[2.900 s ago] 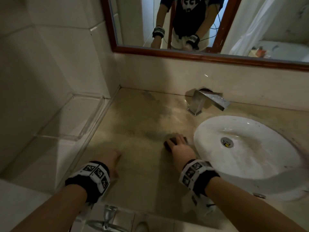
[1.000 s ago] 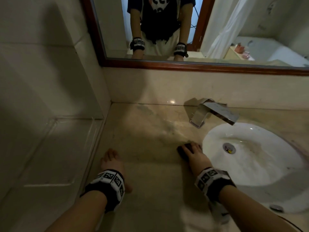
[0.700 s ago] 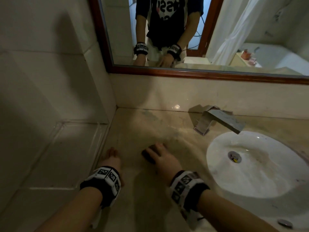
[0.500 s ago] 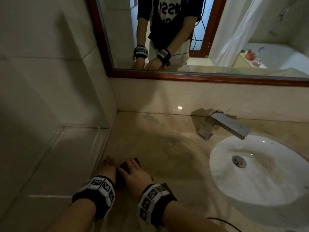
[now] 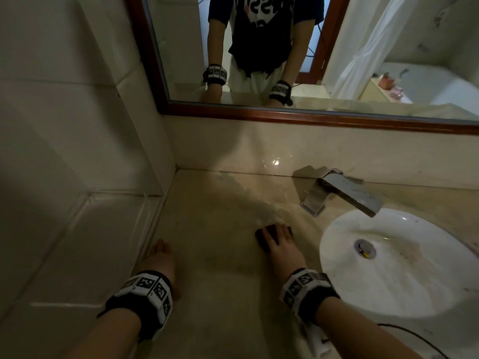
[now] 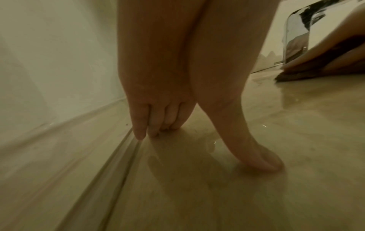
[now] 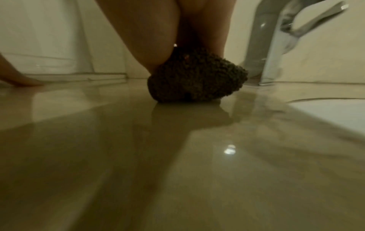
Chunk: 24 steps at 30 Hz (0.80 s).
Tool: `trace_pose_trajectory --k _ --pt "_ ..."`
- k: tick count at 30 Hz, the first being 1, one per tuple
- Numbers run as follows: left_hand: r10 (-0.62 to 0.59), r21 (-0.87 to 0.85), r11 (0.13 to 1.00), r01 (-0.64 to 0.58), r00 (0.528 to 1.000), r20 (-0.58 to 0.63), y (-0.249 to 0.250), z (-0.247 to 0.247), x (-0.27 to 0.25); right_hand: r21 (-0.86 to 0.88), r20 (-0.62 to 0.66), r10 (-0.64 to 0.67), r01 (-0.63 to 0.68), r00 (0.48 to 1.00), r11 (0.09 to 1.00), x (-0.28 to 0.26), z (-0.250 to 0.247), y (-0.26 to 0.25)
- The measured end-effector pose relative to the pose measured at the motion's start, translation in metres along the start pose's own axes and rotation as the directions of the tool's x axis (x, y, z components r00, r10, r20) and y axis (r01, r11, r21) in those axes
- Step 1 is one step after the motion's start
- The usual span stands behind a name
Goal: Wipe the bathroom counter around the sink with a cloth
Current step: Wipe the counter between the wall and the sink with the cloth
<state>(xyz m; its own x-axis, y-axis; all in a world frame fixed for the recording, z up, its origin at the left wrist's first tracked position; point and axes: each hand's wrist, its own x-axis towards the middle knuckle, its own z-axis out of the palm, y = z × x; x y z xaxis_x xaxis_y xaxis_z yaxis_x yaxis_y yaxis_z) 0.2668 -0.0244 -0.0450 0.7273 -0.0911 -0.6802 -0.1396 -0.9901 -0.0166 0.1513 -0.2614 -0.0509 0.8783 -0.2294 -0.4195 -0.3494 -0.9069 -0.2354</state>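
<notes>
Left hand [image 5: 161, 257] at 7 o'clock, fingertips [image 6: 140, 135] planted; right hand [image 5: 281, 246] at 5 o'clock, fingers spread flat, pressing down.

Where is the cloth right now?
In the head view the cloth lies on the counter under the right hand, just left of the sink and in front of the faucet.

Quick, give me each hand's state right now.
Left hand: open, holding nothing, fingertips and thumb resting on the counter.
Right hand: open, fingers laid flat over the dark cloth, pressing it onto the counter.
</notes>
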Motion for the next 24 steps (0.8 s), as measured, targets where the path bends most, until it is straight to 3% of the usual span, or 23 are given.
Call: trace_pose_trajectory --k 2,7,11,14,18,21,24 --pt "-0.019 -0.095 0.995 0.017 1.0 -0.022 0.005 -0.001 0.003 0.018 -0.029 0.081 -0.081 0.996 0.997 -0.005 -0.001 0.024" --pt "0.037 -0.082 0.995 -0.05 0.989 -0.145 0.016 -0.003 0.005 0.093 -0.064 0.247 -0.241 0.967 0.966 -0.014 -0.008 0.067" --pt "0.194 -0.176 0.96 -0.216 0.972 -0.133 0.029 -0.02 0.002 0.157 -0.182 0.213 -0.185 0.96 0.97 -0.018 -0.026 0.066" --pt "0.275 -0.265 0.914 -0.309 0.949 -0.157 0.041 -0.02 0.01 0.17 -0.222 0.046 -0.008 0.974 0.985 -0.013 -0.035 0.034" --pt "0.336 -0.563 0.734 -0.381 0.923 -0.187 0.068 -0.015 0.003 0.208 -0.134 -0.091 0.117 0.987 0.971 0.001 -0.032 -0.027" --pt "0.315 -0.786 0.555 -0.273 0.943 -0.105 0.08 -0.014 0.0 0.409 -0.147 -0.027 0.085 0.989 0.909 0.017 -0.019 -0.055" --pt "0.306 -0.852 0.485 -0.198 0.951 -0.047 0.085 -0.012 0.006 0.456 -0.053 -0.008 0.032 0.999 0.889 0.024 -0.014 -0.062"
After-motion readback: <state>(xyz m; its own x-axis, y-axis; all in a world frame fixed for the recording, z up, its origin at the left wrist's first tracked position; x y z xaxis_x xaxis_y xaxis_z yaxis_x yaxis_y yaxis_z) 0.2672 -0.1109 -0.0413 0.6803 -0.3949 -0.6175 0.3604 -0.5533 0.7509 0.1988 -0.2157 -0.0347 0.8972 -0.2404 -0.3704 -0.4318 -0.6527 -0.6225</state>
